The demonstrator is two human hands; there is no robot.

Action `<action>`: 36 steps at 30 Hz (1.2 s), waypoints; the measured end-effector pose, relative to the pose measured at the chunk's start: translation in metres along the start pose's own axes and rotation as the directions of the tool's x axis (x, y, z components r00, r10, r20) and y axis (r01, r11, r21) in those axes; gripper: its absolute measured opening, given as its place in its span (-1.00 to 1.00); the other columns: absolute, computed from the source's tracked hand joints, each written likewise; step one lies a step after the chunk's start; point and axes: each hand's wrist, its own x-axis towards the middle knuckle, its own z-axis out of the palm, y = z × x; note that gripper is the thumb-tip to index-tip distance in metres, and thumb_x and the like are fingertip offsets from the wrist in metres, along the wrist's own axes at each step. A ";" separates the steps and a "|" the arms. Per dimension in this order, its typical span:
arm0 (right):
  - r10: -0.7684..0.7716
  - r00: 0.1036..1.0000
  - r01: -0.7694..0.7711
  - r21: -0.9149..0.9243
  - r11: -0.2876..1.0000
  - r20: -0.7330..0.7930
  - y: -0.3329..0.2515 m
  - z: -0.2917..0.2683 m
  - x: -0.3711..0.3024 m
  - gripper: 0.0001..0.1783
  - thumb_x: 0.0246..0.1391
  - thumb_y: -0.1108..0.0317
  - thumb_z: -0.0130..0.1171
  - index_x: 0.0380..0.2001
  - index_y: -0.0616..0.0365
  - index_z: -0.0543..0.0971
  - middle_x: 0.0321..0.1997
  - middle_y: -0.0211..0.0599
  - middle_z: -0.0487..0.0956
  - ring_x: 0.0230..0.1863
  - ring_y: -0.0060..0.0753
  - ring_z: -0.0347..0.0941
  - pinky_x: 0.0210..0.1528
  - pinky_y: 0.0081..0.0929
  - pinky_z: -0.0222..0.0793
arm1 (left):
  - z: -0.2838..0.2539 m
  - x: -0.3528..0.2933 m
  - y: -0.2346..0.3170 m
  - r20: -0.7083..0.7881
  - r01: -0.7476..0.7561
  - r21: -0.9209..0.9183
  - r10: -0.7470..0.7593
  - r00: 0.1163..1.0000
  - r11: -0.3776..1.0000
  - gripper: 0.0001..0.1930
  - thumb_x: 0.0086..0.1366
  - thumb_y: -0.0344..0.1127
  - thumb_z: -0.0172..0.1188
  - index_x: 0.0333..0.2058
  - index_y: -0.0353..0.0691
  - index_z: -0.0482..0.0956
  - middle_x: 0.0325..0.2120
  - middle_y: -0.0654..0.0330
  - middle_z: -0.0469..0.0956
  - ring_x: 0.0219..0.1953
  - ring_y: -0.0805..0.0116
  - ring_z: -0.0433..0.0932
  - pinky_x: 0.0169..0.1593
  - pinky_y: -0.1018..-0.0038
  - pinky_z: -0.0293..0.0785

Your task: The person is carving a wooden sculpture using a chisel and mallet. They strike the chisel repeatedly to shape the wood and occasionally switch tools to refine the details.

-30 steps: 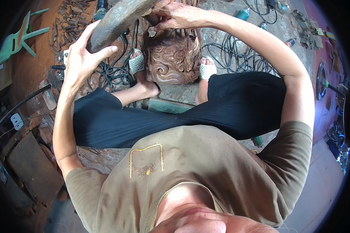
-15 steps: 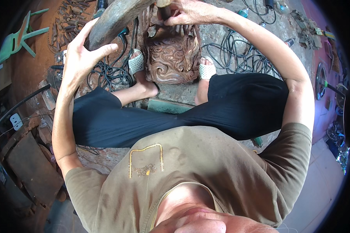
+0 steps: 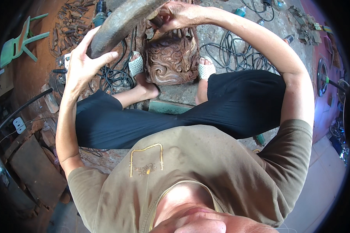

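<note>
My left hand [image 3: 83,64] grips the lower end of a thick, curved, dark grey-brown piece that looks like wood [image 3: 122,27], thumb on one side and fingers behind it. It arcs up to the right and runs past the top edge. Close to its upper part, my right hand [image 3: 184,16] has its fingers curled round a short round-ended brown handle [image 3: 155,18]; whatever it belongs to is hidden. Below stands a brown wooden carving [image 3: 171,60] covered in swirling relief, set between my feet.
Black cables [image 3: 112,75] lie tangled left of the carving, more cables [image 3: 243,52] on the right. Many chisel-like tools [image 3: 68,29] are spread at the far left, beside a green plastic stool [image 3: 15,48]. Dark boards [image 3: 37,167] lean at the lower left.
The round-ended handle and my right hand have moved slightly left and down, and the handle now tilts. The curved piece has turned a little; my left hand still grips it.
</note>
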 end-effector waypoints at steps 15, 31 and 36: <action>-0.124 0.992 0.127 0.107 0.986 -0.034 -0.008 0.004 0.003 -0.80 -0.05 0.46 0.30 -0.42 0.21 0.45 -0.54 -0.31 0.35 -0.43 -0.36 0.30 -0.34 -0.30 0.26 | -0.002 -0.002 0.000 -0.011 -0.018 0.037 0.018 1.000 0.999 -0.26 0.09 -0.25 0.54 0.27 -0.19 0.47 0.01 0.06 0.67 0.08 0.32 0.60 0.20 0.35 0.47; -0.159 0.987 0.158 0.058 0.986 0.005 -0.007 -0.002 0.013 -0.77 -0.04 0.34 0.31 -0.45 0.27 0.49 -0.58 -0.22 0.38 -0.50 -0.28 0.30 -0.40 -0.25 0.27 | -0.003 -0.003 0.006 -0.040 -0.016 -0.039 0.014 0.999 0.999 -0.22 0.07 -0.27 0.56 0.28 -0.25 0.46 0.07 0.08 0.62 0.11 0.31 0.58 0.23 0.35 0.47; -0.091 0.996 0.092 0.080 0.993 -0.022 -0.011 -0.001 0.004 -0.75 -0.03 0.33 0.31 -0.43 0.28 0.49 -0.56 -0.17 0.42 -0.48 -0.27 0.38 -0.39 -0.22 0.28 | -0.003 -0.002 0.006 -0.044 -0.024 -0.014 0.023 0.999 1.000 -0.22 0.08 -0.24 0.56 0.28 -0.25 0.46 0.07 0.06 0.63 0.11 0.30 0.58 0.23 0.34 0.48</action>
